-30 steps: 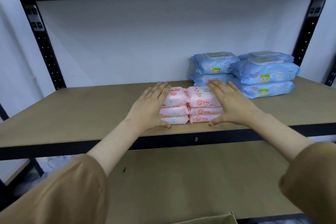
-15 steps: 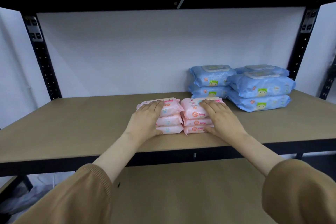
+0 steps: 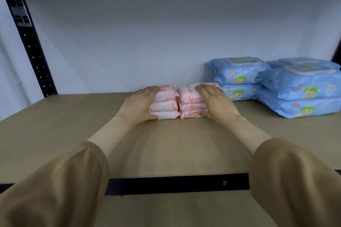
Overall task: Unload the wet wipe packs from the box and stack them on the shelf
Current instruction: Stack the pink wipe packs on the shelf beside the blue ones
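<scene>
Two stacks of pink wet wipe packs stand side by side deep on the wooden shelf, three packs high each. My left hand lies over the left pink stack, fingers flat on its top pack and thumb at its base. My right hand presses the right pink stack the same way, with straight fingers on top and the thumb by the bottom pack. The box is out of view.
Two-high stacks of larger blue wet wipe packs sit at the right, close to the pink ones. A black upright post stands at the left; the white wall is close behind. A lower shelf shows below the black front rail.
Both hands have slid the two pink stacks from near the front edge toward the back of the shelf. The view has come closer, and the box corner has left the view.
</scene>
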Tool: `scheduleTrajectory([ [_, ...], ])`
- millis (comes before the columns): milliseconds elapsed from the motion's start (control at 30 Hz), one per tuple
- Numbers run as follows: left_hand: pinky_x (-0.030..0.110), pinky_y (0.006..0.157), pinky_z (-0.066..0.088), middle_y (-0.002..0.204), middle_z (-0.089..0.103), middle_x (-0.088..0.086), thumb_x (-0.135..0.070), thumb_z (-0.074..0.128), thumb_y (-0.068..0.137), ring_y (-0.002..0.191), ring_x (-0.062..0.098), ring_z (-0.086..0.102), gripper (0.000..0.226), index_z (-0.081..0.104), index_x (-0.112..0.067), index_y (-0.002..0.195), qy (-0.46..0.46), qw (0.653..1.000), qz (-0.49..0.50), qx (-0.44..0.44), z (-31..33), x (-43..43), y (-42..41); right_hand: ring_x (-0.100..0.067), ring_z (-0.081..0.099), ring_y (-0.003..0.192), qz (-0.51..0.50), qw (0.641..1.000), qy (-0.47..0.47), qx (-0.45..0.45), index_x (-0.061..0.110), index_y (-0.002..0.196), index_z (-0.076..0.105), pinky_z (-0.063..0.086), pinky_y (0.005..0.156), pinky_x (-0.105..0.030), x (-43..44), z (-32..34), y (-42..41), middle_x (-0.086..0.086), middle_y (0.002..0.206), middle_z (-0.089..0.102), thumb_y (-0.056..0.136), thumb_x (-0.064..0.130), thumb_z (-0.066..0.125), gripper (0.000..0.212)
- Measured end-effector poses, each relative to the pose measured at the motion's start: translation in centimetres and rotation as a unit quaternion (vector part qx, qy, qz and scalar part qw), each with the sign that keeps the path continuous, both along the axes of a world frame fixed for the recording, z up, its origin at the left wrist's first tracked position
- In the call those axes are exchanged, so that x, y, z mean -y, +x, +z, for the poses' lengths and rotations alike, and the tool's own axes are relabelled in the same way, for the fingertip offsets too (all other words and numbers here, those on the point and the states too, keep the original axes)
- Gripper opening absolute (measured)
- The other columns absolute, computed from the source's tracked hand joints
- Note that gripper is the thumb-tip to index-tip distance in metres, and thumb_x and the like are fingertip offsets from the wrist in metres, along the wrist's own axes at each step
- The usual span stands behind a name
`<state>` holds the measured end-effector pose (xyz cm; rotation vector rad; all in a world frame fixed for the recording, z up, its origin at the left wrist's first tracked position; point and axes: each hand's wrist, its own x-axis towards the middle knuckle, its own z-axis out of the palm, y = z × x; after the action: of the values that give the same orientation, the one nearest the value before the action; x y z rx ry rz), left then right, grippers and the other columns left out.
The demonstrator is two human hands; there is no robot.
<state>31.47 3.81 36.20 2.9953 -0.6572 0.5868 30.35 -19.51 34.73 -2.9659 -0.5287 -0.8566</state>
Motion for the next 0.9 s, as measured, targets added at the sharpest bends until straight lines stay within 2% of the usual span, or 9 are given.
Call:
scheduleTrajectory([
  [33,0.025,0.103,0.028,0.15,0.03,0.0,-0.033,0.068,0.078,0.134,0.018,0.033,0.085,0.02,-0.017,0.146,0.002,1.0,-0.005,-0.002,0.0,-0.2,1.1,-0.03,0.036,0.132,-0.006,1.0,-0.001,-0.018,0.004,0.139,0.033,0.022,0.111,-0.035,-0.1,0.1,1.0,-0.016,0.146,0.032,0.077,0.011,0.068,0.072],
  [100,0.024,0.105,0.024,0.149,0.031,0.004,-0.031,0.07,0.077,0.134,0.02,0.034,0.086,0.021,-0.013,0.145,0.009,1.0,-0.013,-0.001,-0.1,-0.4,3.5,-0.033,0.039,0.126,-0.024,0.999,-0.002,-0.024,0.006,0.139,0.032,0.025,0.107,-0.037,-0.4,0.1,3.0,-0.016,0.145,0.028,0.078,0.013,0.067,0.071],
  [300,0.029,0.103,0.029,0.149,0.032,0.007,-0.029,0.072,0.075,0.133,0.024,0.035,0.088,0.022,-0.012,0.146,0.014,0.999,-0.026,0.013,-0.4,-0.5,9.0,-0.035,0.043,0.117,-0.052,0.998,-0.027,-0.014,0.004,0.135,0.033,0.028,0.1,-0.038,-0.7,0.0,8.2,-0.018,0.133,0.035,0.081,0.011,0.063,0.063],
  [600,0.032,0.103,0.031,0.148,0.032,0.009,-0.027,0.074,0.074,0.132,0.025,0.035,0.091,0.021,-0.011,0.146,0.024,0.999,-0.038,0.03,-0.5,0.1,13.7,-0.037,0.044,0.118,-0.071,0.997,-0.032,0.011,-0.001,0.133,0.035,0.032,0.099,-0.043,-0.6,-0.2,13.0,-0.022,0.132,0.038,0.084,0.007,0.057,0.054],
  [900,0.036,0.099,0.035,0.145,0.036,0.012,-0.028,0.075,0.073,0.128,0.028,0.039,0.09,0.023,-0.009,0.144,0.026,0.997,-0.047,0.051,-0.8,0.1,15.0,-0.037,0.041,0.121,-0.056,0.998,-0.009,-0.008,0.001,0.133,0.034,0.029,0.103,-0.043,-0.5,-0.1,13.8,-0.021,0.134,0.035,0.077,0.012,0.069,0.067],
])
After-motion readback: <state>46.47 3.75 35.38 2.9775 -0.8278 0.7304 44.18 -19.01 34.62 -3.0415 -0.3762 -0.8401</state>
